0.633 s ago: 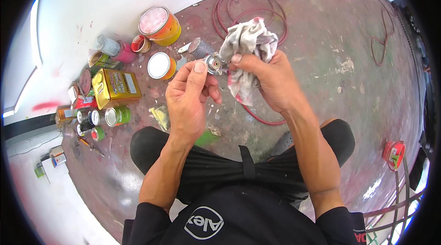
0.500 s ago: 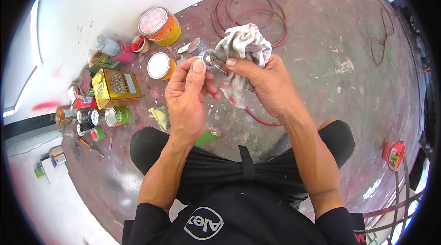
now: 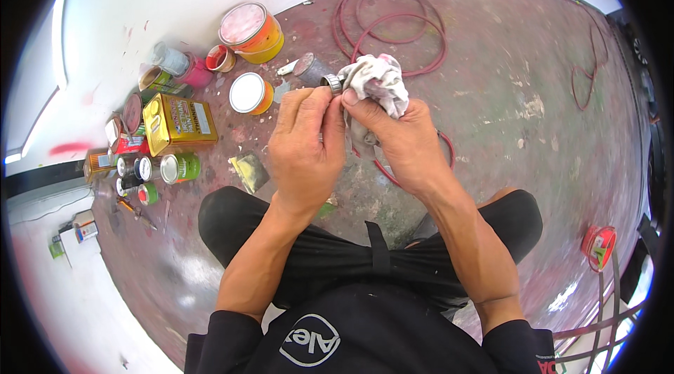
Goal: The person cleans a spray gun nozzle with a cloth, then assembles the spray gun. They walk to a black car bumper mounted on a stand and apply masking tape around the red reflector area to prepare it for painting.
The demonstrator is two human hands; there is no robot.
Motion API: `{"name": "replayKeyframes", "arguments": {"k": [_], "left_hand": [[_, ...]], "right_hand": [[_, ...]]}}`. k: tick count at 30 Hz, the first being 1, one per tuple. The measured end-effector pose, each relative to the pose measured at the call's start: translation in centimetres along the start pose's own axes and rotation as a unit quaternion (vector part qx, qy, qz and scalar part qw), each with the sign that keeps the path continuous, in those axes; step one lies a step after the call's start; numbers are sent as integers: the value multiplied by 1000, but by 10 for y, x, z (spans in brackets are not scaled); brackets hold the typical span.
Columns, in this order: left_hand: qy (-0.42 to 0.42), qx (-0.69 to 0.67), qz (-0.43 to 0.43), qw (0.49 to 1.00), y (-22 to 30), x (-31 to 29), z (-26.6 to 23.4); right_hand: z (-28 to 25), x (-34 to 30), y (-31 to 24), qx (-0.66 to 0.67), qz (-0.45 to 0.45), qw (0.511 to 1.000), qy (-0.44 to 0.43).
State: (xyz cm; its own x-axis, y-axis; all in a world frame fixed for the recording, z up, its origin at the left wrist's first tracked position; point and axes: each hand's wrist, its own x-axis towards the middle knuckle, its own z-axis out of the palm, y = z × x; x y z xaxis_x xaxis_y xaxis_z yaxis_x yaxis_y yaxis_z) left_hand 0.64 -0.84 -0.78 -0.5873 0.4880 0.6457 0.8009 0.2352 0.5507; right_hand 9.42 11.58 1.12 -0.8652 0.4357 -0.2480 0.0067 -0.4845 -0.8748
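small metal part point(image 3: 332, 83) at left fingertips, beside crumpled white rag point(image 3: 379, 83). left hand point(image 3: 307, 153) pinching part, fingers curled together. right hand point(image 3: 407, 142) pinching rag, thumb against it; whether rag touches part, hard to tell. farther out: coiled red hose point(image 3: 444, 41) on floor, gold can point(image 3: 184, 125) leftward.

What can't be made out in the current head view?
Head view, all four:
Metal part: partly hidden by left hand and cloth.
Right hand: most fingertips hidden behind cloth.
Red hose: one stretch hidden by cloth and right hand.
Dark things, far right: cut by lens rim.
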Motion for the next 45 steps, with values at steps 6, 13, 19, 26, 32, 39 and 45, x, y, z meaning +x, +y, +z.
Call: {"name": "replayKeyframes", "arguments": {"k": [6, 13, 19, 26, 32, 39, 45], "left_hand": [[-26, -9, 23, 999, 8, -2, 4], [-28, 25, 34, 999, 7, -1, 10], [9, -40, 19, 999, 3, 5, 13], [4, -60, -17, 998, -1, 7, 5], [-27, -62, -72, 995, -2, 7, -1], [-3, -292, -279, 915, -2, 5, 1], [-7, -430, -371, 823, 0, 12, -5]], "right_hand": [[8, 4, 4, 106, -15, 994, 8], [2, 8, 8, 91, -14, 993, 73], [-3, 11, 7, 204, 37, 978, 28], [-7, 11, 0, 174, 39, 982, 54], [-9, 12, 2, 143, 10, 989, 42], [-3, 12, -2, 100, -11, 995, 13], [1, 9, -6, 88, 26, 996, -2]]}}
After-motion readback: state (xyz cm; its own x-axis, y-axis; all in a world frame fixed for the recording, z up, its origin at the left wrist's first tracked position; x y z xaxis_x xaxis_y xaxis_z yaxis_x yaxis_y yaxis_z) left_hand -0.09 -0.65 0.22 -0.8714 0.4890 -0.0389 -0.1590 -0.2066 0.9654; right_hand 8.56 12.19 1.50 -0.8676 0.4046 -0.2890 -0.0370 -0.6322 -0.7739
